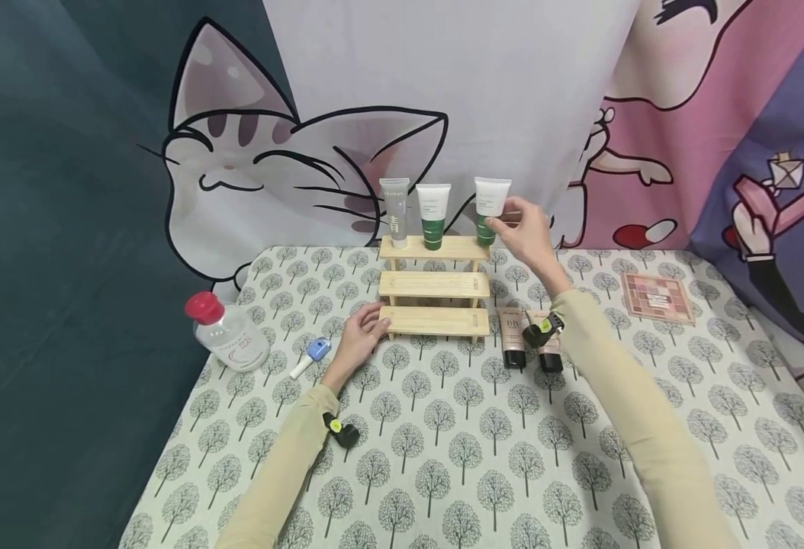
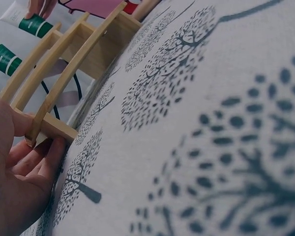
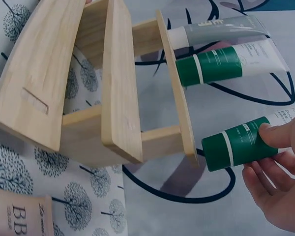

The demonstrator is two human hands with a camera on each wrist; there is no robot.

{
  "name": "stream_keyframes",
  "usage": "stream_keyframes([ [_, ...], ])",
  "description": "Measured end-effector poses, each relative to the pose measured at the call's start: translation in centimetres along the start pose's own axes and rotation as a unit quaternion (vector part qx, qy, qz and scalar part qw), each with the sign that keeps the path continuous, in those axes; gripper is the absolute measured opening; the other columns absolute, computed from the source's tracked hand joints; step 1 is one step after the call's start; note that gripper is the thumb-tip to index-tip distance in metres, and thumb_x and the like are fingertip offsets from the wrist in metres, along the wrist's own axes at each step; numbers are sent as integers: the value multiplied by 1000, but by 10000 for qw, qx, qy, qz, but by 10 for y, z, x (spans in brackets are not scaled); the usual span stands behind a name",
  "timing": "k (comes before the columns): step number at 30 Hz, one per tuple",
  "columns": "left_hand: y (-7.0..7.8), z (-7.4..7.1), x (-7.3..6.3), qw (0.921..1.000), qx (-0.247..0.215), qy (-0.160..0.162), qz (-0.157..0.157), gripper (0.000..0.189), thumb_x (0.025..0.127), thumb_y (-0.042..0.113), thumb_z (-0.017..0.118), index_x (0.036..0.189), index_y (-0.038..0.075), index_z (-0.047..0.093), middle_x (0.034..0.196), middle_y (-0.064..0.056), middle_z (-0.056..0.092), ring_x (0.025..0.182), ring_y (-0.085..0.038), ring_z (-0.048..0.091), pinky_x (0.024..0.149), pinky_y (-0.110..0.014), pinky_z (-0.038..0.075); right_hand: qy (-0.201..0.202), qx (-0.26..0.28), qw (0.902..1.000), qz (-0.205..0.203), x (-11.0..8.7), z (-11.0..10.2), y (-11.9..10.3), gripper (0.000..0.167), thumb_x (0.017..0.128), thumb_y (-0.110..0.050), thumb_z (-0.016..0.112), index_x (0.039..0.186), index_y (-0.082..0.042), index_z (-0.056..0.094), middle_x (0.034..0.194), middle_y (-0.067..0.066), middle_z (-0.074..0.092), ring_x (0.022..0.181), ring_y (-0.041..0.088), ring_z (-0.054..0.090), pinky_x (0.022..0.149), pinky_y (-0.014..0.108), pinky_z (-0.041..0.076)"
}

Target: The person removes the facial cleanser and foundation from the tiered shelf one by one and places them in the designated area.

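Note:
A three-step wooden display rack stands toward the back of the table. My left hand grips the left end of its lowest step, thumb on one side and fingers on the other in the left wrist view. My right hand pinches a white and green squeeze tube, cap down, at the right end of the top step. A small gap shows between its cap and the step in the right wrist view. On that step stand a grey tube and another white and green tube, both upright on their caps.
Two beige BB cream tubes, one nearer the rack and one partly behind my right wrist, lie right of it. Farther right is a pink palette. At left are a red-capped clear bottle and a small blue-and-white item.

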State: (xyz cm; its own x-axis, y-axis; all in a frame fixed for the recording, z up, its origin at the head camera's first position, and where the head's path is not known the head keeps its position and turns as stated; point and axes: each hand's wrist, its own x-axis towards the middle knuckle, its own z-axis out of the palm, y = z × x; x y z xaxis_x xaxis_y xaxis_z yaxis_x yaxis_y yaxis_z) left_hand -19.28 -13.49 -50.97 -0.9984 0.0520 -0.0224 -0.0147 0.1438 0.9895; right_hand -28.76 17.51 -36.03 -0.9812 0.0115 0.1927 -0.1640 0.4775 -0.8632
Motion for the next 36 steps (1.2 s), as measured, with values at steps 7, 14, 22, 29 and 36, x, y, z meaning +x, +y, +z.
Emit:
stream_keyframes([
  [7,0,0,0,10000,-6,-30,29,47,96,2,63,141,-2,51,134,-26,61,123,-38,63,102,-27,57,271,-174,9995,-50,-1,-14,5,39,97,-16,68,128,4,59,126,27,65,114,40,65,106,49,55],
  [14,0,0,0,10000,-19,-29,35,47,96,2,64,142,-2,51,135,-26,61,123,-39,63,101,-27,57,348,-302,9989,111,-2,-29,12,42,98,-20,66,131,4,56,128,26,65,111,36,65,104,47,55],
  [22,1,0,1,10000,-14,3,17,47,96,3,64,142,0,52,134,-26,61,122,-38,63,100,-25,58,611,-391,9963,456,-5,-41,23,52,95,-20,71,136,5,50,129,25,63,108,28,63,101,39,57],
  [29,0,1,0,10000,24,13,-20,48,97,2,63,143,-1,50,135,-26,61,123,-37,63,102,-25,57,608,-661,9942,595,-11,-39,40,51,94,-26,73,132,3,56,124,23,65,100,22,62,95,36,57],
  [36,-1,0,0,9999,66,45,80,47,97,3,63,142,-2,51,134,-27,61,123,-39,63,102,-27,57,632,-744,9931,657,-15,-30,62,47,94,-27,73,129,2,60,125,26,67,108,35,65,100,46,55],
])
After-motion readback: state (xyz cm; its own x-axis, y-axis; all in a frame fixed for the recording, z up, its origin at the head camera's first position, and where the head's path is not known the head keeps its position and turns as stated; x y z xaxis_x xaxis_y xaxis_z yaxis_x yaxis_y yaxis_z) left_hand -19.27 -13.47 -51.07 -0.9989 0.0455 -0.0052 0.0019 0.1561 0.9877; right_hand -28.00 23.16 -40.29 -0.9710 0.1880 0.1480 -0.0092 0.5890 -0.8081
